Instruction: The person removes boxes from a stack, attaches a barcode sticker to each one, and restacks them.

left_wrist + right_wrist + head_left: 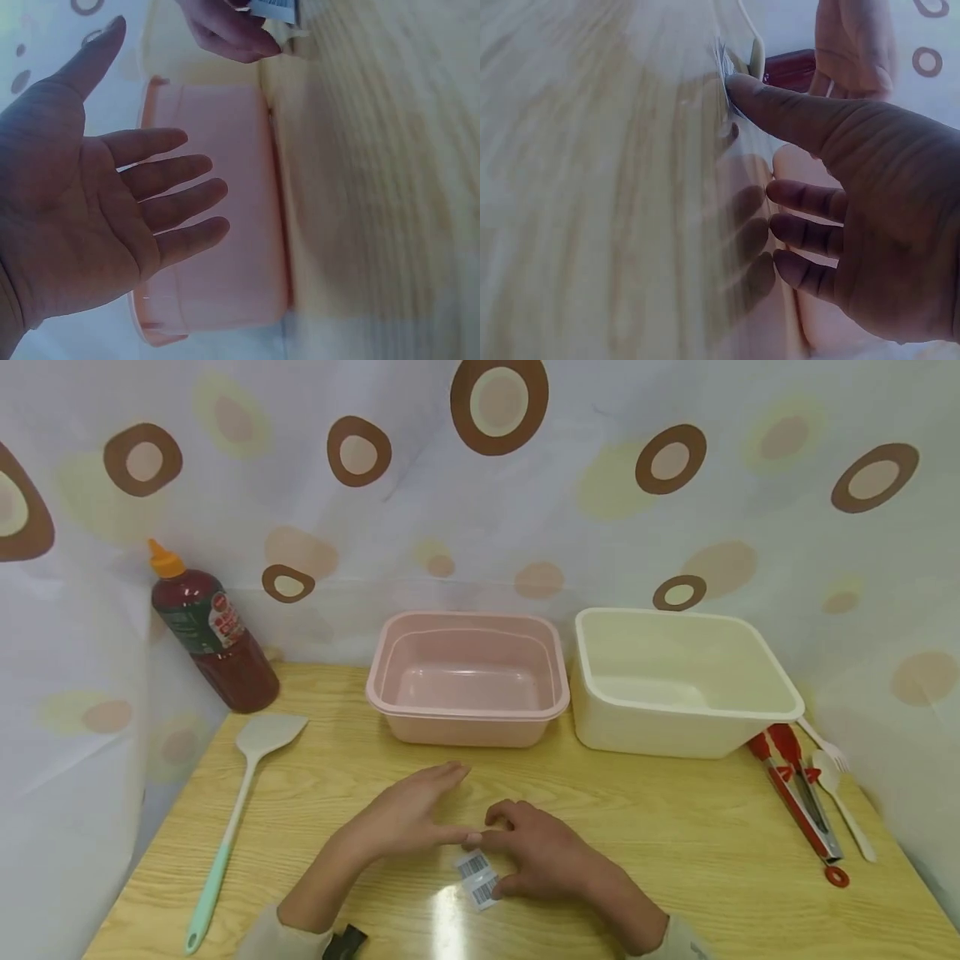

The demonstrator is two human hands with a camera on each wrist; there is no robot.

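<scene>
A small white slip printed with barcodes is low over the table in front of me, between the thumb and forefinger of my right hand. In the right wrist view the thumb presses against the slip's edge, and the other fingers reach down near the tabletop. My left hand hovers to the left with its fingers stretched out and its palm bare. Its thumb tip comes close to the right forefinger in the head view. Behind both hands stands a pink plastic basin.
A cream bin stands right of the pink basin. Tongs, a white spoon and a white fork lie at the right. A spatula and a red sauce bottle are at the left. A patterned curtain hangs behind.
</scene>
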